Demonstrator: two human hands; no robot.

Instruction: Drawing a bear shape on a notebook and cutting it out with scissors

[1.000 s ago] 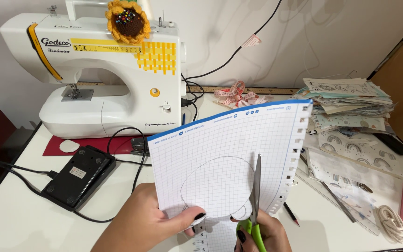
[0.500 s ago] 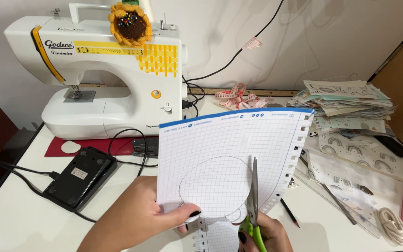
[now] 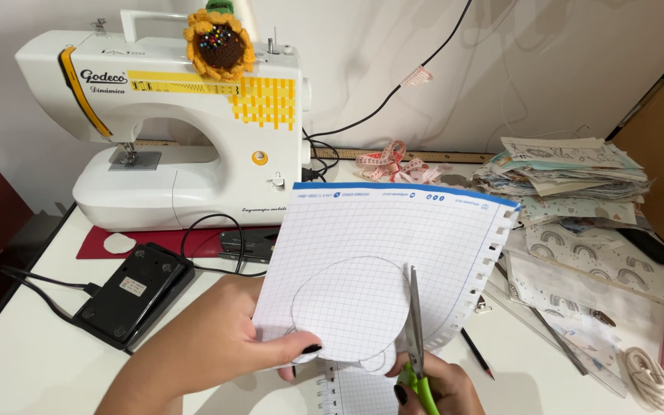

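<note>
In the head view, the left hand (image 3: 217, 346) comes in from the lower left with its back to the camera, its thumb lying across the front of a sheet of squared paper (image 3: 382, 269) and pinching the sheet's lower left corner against the fingers behind it. The sheet is held up, tilted, above the white table (image 3: 24, 361), in front of the sewing machine (image 3: 170, 131); a rounded outline is drawn on it. The right hand (image 3: 436, 384) sits at the bottom edge of the view, its fingers curled through the green handles of one pair of scissors (image 3: 416, 338); the blades point upward and lie on the right side of the drawn outline, cutting into the sheet from its lower edge. Just under the hands the top of one spiral notebook (image 3: 351, 388) shows. On the table there is one black foot pedal (image 3: 136, 292) at the left with its cable, one white sewing machine with one crocheted sunflower pincushion (image 3: 220, 42) on top, one pink measuring tape (image 3: 393, 163) near the wall, one stack of patterned fabric (image 3: 562, 173) at the right, and one pencil (image 3: 476, 353) lying just right of the scissors. One coiled white cord (image 3: 647, 373) rests at the lower right.
</note>
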